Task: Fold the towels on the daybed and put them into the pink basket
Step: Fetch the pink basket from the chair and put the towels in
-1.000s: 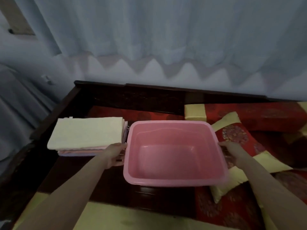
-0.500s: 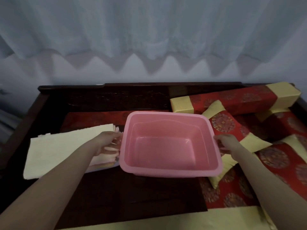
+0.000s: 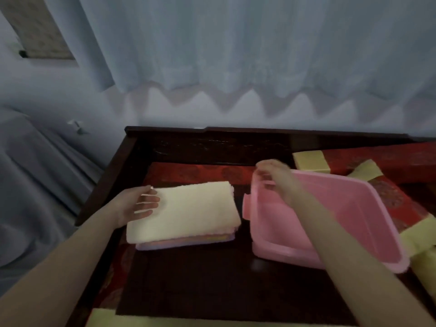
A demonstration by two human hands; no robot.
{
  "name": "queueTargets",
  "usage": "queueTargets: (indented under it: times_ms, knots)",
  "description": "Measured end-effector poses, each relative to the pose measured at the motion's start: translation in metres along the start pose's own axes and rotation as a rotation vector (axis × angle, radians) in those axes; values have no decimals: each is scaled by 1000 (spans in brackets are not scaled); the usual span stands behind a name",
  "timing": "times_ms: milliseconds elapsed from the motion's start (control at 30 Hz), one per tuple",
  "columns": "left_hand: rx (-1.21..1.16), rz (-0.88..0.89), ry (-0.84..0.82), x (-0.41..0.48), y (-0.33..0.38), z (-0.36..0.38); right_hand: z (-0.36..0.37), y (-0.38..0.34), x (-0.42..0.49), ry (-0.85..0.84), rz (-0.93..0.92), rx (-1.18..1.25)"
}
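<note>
pink basket (image 3: 278, 252): plain pink throughout | towel stack (image 3: 188, 208) left of basket: cream-yellow top towel, with pink and lilac edges beneath | daybed (image 3: 212, 147) under basket: dark brown wood | cushions (image 3: 389, 197) right of basket: red with round medallions and yellow bands | curtain (image 3: 236, 43) behind basket: pale grey-white

The left arm is reaching in from the near left, the left hand (image 3: 139, 206) lying open, palm showing, with straight fingers (image 3: 151, 198) touching the left edge of the folded towels (image 3: 188, 208). The right arm is stretching from the near right toward the far middle, the right hand (image 3: 274, 177) curling over the pink basket (image 3: 354, 208) rim.
</note>
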State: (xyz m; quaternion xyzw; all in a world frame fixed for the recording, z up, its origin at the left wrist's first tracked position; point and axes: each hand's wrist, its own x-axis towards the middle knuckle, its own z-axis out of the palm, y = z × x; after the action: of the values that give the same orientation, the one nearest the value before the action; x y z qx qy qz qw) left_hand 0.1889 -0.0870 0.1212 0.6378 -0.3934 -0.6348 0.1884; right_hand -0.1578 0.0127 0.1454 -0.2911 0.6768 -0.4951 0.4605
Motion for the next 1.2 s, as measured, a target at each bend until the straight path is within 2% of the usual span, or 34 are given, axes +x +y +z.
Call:
queueTargets:
  times_ms: [100,200,267,300,367,433,567,767,833,1033,1200]
  knots:
    - [-31,0,-12,21,-3,-39,80,21,11,4,61,13]
    - [-26,81,61,47,-17,-57,125,56,18,32,80,-182]
    - [81,154,164,68,-35,-64,143,84,21,55,89,-305]
    - [207,169,206,75,-45,-67,148,97,20,67,107,-370]
    - [422,117,197,99,-67,-70,154,115,26,100,183,-557]
    - [373,20,166,130,-97,-75,154,122,31,104,278,-659]
    - [57,-92,78,149,-120,-77,154,135,57,95,395,-572]
    - [-159,-249,-262,141,-107,-78,149,134,70,172,560,-106]
    - [-175,-260,-276,140,-105,-81,146,132,71,113,616,-37]
    - [-172,-290,-216,132,-104,-98,146,138,61,20,691,-99]
    - [-137,-338,-183,128,-103,-129,160,149,45,-177,762,-17]
